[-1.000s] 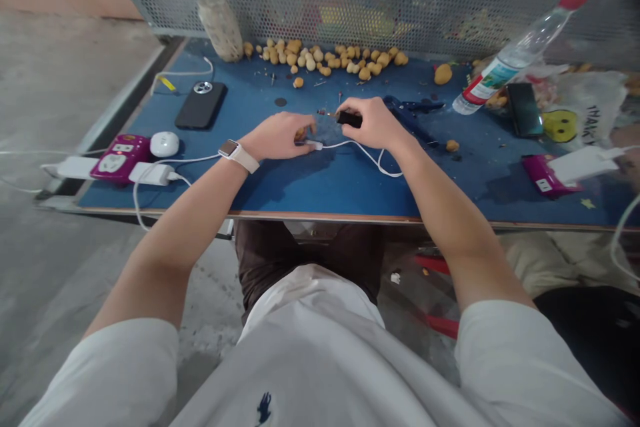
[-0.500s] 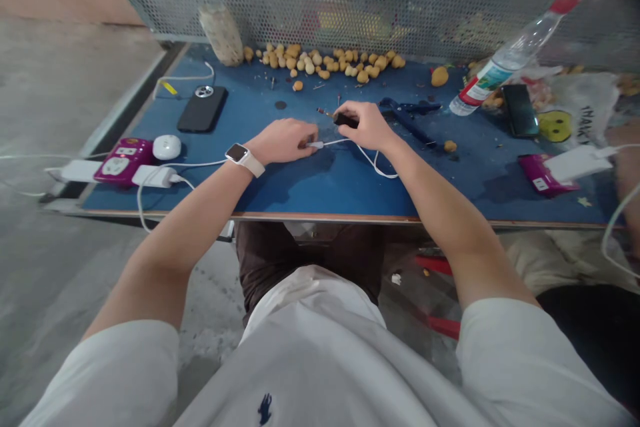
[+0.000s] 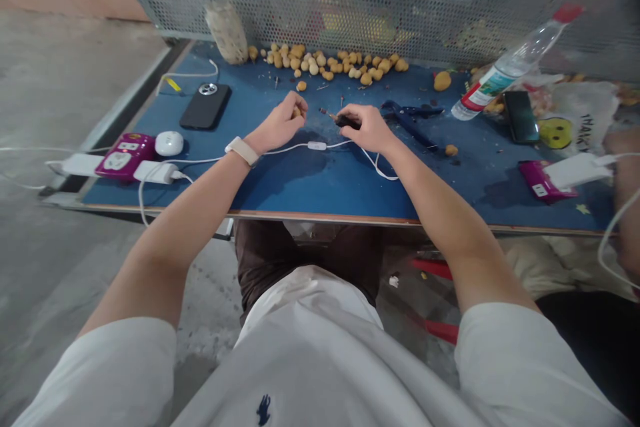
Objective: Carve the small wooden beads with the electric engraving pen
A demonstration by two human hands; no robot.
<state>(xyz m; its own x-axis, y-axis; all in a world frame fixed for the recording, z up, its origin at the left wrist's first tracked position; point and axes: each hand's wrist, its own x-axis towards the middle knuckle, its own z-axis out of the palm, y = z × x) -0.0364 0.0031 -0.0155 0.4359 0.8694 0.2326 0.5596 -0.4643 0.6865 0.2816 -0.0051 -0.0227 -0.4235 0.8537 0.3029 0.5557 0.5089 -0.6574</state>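
1. A flat black smartphone (image 3: 205,109) lies on the smooth blue tabletop (image 3: 340,193).
2. The left hand (image 3: 278,125) has its fingers closed around a rounded tan lump (image 3: 297,111).
3. A white cord's oblong plastic switch (image 3: 317,145) lies between the hands.
4. The right hand's (image 3: 369,128) fingers grip a black-handled, metal-tipped tool (image 3: 347,122), tip pointing left.
5. Dark blue pliers (image 3: 419,136) lie splayed beyond.

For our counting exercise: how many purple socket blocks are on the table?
2: a left block and a right block, toward either side of the table. Others may be hidden.
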